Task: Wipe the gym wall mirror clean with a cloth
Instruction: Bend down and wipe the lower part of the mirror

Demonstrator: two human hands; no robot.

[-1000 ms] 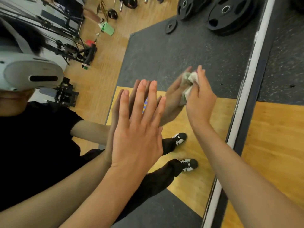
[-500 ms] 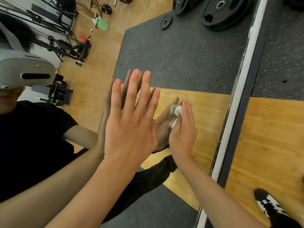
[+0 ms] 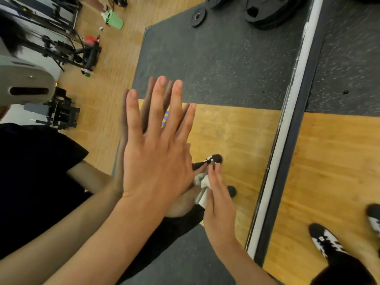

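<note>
Mid-wipe, crumpled white-grey cloth [image 3: 202, 185] is being pressed low on the large glass wall mirror [image 3: 236, 68] by the straight-fingered right hand [image 3: 220, 202], flat left hand [image 3: 158, 157] being braced alongside; next stroke likely needing steady pressure

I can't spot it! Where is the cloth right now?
In the head view, the cloth sits low, just right of centre, pressed against the mirror under the right hand, right beside the flat left hand.
</note>
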